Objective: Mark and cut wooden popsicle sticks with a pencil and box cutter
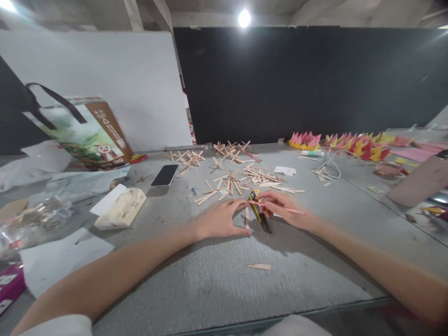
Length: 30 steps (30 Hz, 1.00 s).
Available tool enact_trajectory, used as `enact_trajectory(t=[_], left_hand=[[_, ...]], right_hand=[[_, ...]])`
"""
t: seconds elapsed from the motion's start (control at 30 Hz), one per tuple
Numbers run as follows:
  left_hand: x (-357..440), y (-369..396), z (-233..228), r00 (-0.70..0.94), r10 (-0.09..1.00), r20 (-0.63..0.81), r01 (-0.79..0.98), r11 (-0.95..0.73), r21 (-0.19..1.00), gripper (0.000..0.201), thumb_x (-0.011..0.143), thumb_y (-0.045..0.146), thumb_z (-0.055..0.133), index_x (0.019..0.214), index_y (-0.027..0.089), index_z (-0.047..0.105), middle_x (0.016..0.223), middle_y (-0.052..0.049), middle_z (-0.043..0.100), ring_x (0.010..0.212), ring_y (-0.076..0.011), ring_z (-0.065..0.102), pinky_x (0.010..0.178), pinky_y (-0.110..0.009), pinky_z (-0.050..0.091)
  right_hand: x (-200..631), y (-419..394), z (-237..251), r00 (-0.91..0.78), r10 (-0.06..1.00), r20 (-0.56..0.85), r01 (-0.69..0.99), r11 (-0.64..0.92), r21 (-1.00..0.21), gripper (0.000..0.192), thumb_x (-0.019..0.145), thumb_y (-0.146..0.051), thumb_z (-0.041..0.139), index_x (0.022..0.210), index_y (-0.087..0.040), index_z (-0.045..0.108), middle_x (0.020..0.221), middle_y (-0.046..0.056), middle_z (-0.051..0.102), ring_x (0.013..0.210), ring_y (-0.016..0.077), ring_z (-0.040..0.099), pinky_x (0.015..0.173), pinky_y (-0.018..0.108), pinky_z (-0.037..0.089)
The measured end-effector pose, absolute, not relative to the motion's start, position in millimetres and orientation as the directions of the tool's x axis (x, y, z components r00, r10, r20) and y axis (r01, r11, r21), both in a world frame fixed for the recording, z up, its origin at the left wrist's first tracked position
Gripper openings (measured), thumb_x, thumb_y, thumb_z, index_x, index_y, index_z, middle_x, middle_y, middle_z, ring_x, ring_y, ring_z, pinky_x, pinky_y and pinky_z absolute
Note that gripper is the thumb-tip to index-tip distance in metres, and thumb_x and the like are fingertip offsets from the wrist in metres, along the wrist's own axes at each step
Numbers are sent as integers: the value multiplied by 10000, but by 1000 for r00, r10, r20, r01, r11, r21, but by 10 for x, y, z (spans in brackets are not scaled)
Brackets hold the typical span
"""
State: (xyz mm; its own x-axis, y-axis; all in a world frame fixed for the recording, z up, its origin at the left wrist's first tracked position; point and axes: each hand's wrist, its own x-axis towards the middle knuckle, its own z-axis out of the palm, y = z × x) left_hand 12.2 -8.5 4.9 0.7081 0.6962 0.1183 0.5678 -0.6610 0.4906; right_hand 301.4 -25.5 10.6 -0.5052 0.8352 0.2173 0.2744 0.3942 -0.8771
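My left hand (222, 219) rests on the table with thumb and fingers apart, bracing a flat wooden craft stick (247, 217) between them near its two ends. My right hand (280, 207) is closed around a slim pink pencil (296, 211), its front end pointing left toward the stick. Under the right fingers slants a black and yellow utility knife (257, 210), right beside the stick; whether the fingers also grip it I cannot tell. Closer to me lies a cut, pointed piece of stick (259, 266). Beyond both hands are piles of loose craft sticks (261, 176).
A phone (165, 175), a pack of tissues (121, 208) and a printed bag (80, 130) stand to the left with plastic wrappings. At the right are pink and yellow paper petals (357, 144), a glue stick (312, 153), a white cable (331, 165) and a cylindrical pinkish container (420, 179).
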Motion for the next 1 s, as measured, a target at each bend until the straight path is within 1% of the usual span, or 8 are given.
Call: enact_trajectory(t=[0.13,0.23,0.37,0.43,0.57,0.77,0.9,1.0], left_hand=[[123,-128,78,724,674,147,547,-690,473,774,879,683,786,1500,280,560,1541,-108,637,1409,-357,616,1176,-493,494],[114,-168,93,725,673,146,534,-683,497,660,992,639,663,1527,275,534,1525,-113,661,1422,-343,616,1159,-478,501],[92,-141,52,574,800,177,555,-539,634,515,1157,493,318,1613,287,439,1312,-82,790,1309,-275,710,1105,-430,519],[87,-101,15,485,846,220,554,-492,672,480,1166,444,288,1569,272,482,1144,-68,826,1189,-260,756,1045,-404,535],[92,-47,-34,418,869,267,528,-471,707,347,1150,375,366,1416,237,540,838,-8,775,839,-220,755,852,-339,546],[104,-18,-35,410,861,302,659,-508,555,197,1088,236,491,1234,242,623,1067,-58,748,969,-241,719,897,-370,534],[104,2,-27,432,795,425,626,-604,493,151,1091,244,514,1079,223,663,1103,-72,738,1095,-255,684,1012,-403,528],[110,-69,-11,520,679,519,555,-730,399,226,1091,202,468,1144,219,688,1161,-79,735,1169,-243,665,1072,-394,516]], right_hand=[[2926,-318,60,-542,819,190,295,397,-869,306,1056,-518,649,1150,-237,725,931,45,753,766,175,691,663,290,536],[2971,-277,77,-434,850,297,338,460,-821,301,1041,-511,672,1121,-229,744,914,43,748,750,172,661,652,292,512],[3179,-125,106,-322,853,410,320,506,-801,361,1089,-530,568,1038,-218,743,796,22,684,684,169,617,642,305,495],[3314,-21,102,-270,866,421,359,496,-791,415,1109,-553,498,1012,-219,725,767,17,670,620,167,603,613,312,490],[3556,172,71,-304,827,472,648,543,-535,343,1103,-492,516,1129,-234,741,948,70,760,776,219,705,764,355,558],[3779,353,-35,-510,762,399,736,627,-256,404,1025,-174,484,1389,-195,660,1337,167,683,1167,285,707,1003,413,571],[3804,434,-146,-499,785,367,789,586,-183,387,943,-89,510,1228,-182,754,1271,178,700,1207,329,649,1074,497,537],[3764,435,-171,-478,805,352,814,556,-166,335,964,-117,535,1175,-200,781,1255,167,720,1161,326,639,1052,493,544]])
